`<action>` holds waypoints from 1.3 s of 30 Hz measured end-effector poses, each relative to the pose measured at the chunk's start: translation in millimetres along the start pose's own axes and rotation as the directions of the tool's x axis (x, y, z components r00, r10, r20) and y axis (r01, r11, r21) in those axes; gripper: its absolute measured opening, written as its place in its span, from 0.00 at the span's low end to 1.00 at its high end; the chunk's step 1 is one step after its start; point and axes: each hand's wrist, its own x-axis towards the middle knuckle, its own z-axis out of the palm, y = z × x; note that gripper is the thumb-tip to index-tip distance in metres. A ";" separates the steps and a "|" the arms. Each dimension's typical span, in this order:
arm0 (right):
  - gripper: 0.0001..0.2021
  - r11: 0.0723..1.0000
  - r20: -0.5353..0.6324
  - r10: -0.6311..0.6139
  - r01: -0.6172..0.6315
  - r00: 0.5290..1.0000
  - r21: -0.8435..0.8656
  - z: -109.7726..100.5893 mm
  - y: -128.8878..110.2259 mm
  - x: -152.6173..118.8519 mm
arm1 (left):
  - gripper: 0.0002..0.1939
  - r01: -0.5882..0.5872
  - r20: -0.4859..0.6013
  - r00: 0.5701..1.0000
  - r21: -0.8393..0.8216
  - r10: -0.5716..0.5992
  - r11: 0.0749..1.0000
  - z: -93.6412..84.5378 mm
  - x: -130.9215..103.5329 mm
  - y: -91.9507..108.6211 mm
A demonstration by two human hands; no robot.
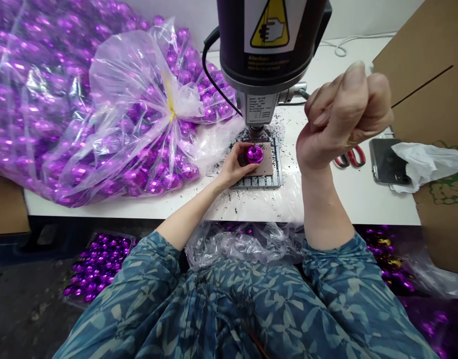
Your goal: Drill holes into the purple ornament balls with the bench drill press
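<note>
My left hand [234, 164] pinches a shiny purple ball [255, 154] between thumb and fingers. The ball rests on a brown square board [264, 167] over the slotted metal base plate [277, 179] of a bench drill press [268, 55]. Just behind the ball, the press's chuck [256, 131] points down; any bit in it is too small to make out. Raised at the right of the press, my right hand [344, 114] is closed around the lever handle [303, 93], most of which the fingers hide.
A large tied plastic bag [131, 114] of purple balls fills the table's left. Red-handled scissors [349, 157], a dark phone [389, 162], white tissue [427, 162] and a cardboard box [427, 60] are at right. Dark shavings surround the base. A tray of purple balls [98, 264] sits below left.
</note>
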 end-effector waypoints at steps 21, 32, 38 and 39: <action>0.30 0.994 -0.033 -0.080 0.082 0.996 0.078 -1.5 1.5 -0.9 | 0.33 -0.026 -0.021 0.999 0.006 0.026 1.000 1.7 0.1 -0.2; 0.23 0.949 0.045 0.314 -0.314 0.948 0.003 33.3 -4.5 63.1 | 0.21 -0.299 0.061 0.953 0.343 0.296 0.891 -2.2 -87.3 65.4; 0.19 0.939 -0.044 0.335 -0.337 0.941 -0.064 35.4 10.5 62.6 | 0.20 -0.458 0.520 0.852 0.681 0.063 0.571 -18.1 -193.7 77.2; 0.17 0.932 0.001 0.357 -0.356 0.934 -0.073 33.2 6.9 63.1 | 0.19 -0.482 0.551 0.834 0.717 0.014 0.504 -21.2 -203.7 77.3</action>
